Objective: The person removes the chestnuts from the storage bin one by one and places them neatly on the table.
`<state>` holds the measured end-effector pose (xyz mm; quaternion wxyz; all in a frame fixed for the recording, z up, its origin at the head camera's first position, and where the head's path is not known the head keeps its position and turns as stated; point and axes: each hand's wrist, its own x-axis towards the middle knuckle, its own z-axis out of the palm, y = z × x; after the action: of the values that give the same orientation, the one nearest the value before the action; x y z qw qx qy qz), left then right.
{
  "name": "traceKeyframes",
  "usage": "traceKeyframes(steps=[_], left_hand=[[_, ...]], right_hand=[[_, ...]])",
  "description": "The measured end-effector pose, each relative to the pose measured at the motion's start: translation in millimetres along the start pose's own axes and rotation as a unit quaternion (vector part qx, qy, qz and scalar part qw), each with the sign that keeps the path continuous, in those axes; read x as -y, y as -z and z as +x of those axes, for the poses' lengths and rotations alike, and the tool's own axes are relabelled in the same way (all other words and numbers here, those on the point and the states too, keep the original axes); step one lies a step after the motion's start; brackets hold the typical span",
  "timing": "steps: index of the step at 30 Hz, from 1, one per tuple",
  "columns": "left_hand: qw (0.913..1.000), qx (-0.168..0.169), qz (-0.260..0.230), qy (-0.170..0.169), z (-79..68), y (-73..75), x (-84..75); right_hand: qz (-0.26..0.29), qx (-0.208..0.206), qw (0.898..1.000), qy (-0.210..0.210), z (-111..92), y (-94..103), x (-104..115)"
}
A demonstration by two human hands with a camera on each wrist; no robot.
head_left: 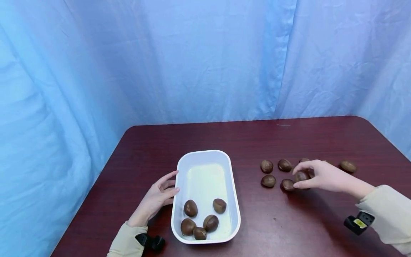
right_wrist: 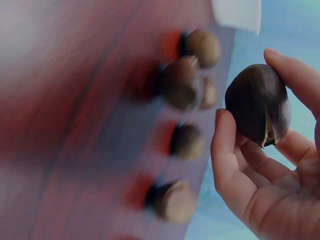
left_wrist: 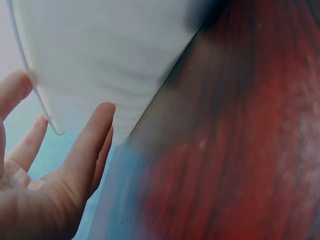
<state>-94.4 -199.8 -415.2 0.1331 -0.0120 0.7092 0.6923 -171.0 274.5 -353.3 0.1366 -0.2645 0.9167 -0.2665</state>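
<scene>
My right hand [head_left: 327, 175] pinches a dark brown chestnut [right_wrist: 256, 102] between thumb and fingers. In the right wrist view it is off the table, its pale pointed tip facing downward. Around that hand in the head view lie more chestnuts, among them one [head_left: 268, 181] on the left and another [head_left: 287, 185] right by the thumb. My left hand [head_left: 153, 200] rests against the left side of a white rectangular container [head_left: 205, 184], fingers spread and fairly straight. The left wrist view has its fingertips at the container's rim and outer wall [left_wrist: 100, 65].
Several chestnuts [head_left: 211, 223] sit in the near end of the container. The dark red wooden table [head_left: 250, 228] has a rounded far edge, with blue curtains [head_left: 205, 64] behind and at the sides. One chestnut [head_left: 348, 166] lies beyond the right hand.
</scene>
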Motion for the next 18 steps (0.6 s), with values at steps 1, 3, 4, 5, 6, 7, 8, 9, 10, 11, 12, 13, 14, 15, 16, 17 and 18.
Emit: traceKeyframes(steps=[1, 3, 4, 5, 6, 7, 8, 9, 10, 11, 12, 13, 14, 15, 16, 17, 18], left_hand=[[1.0, 0.0, 0.0, 0.0, -0.1, 0.0, 0.0], [1.0, 0.0, -0.001, 0.0, -0.3, 0.0, 0.1], [1.0, -0.001, -0.002, 0.0, -0.3, 0.0, 0.2], [1.0, -0.001, -0.002, 0.0, -0.4, -0.1, 0.3], [1.0, -0.001, -0.003, 0.0, -0.4, -0.1, 0.4], [1.0, -0.001, -0.003, 0.0, -0.4, -0.1, 0.5], [1.0, -0.002, -0.002, 0.0, -0.4, -0.2, 0.7], [1.0, -0.002, -0.001, 0.0, -0.5, -0.2, 0.8], [1.0, -0.001, -0.001, 0.0, -0.4, -0.2, 1.0], [1.0, -0.001, -0.001, 0.0, -0.4, -0.2, 1.1], [1.0, 0.0, -0.001, -0.001, -0.3, -0.2, 1.2], [1.0, 0.0, -0.001, -0.002, -0.4, -0.2, 1.1], [1.0, 0.0, -0.001, -0.003, -0.5, -0.2, 1.0], [1.0, 0.001, -0.001, -0.004, -0.6, -0.2, 0.9], [1.0, 0.001, -0.001, -0.004, -0.7, -0.2, 0.8], [1.0, 0.0, -0.002, -0.005, -0.9, -0.3, 0.6], [1.0, 0.0, -0.002, -0.005, -1.1, -0.2, 0.5]], right_hand=[[0.0, 0.004, 1.0, -0.004, -2, 0.4, -4], [0.003, 0.015, 1.0, -0.011, -7, 0.2, -12], [0.005, 0.02, 1.0, -0.015, -8, -0.2, -15], [0.004, 0.022, 1.0, -0.021, -10, -0.7, -18], [0.001, 0.022, 0.999, -0.026, -11, -1.2, -20], [0.0, 0.023, 0.999, -0.03, -12, -1.8, -23], [-0.001, 0.024, 0.999, -0.033, -13, -2.4, -25], [-0.001, 0.024, 0.999, -0.036, -14, -2.9, -27], [0.002, 0.025, 0.999, -0.038, -14, -3.3, -29], [0.003, 0.026, 0.999, -0.039, -15, -3.8, -31], [0.005, 0.027, 0.999, -0.04, -15, -4.4, -33], [0.008, 0.029, 0.999, -0.04, -15, -5.0, -34], [0.011, 0.03, 0.999, -0.041, -16, -5.7, -35], [0.015, 0.033, 0.999, -0.04, -16, -6.4, -36], [0.018, 0.035, 0.998, -0.038, -16, -7.2, -37], [0.022, 0.037, 0.998, -0.036, -16, -8.0, -38], [0.026, 0.039, 0.998, -0.035, -16, -8.7, -38]])
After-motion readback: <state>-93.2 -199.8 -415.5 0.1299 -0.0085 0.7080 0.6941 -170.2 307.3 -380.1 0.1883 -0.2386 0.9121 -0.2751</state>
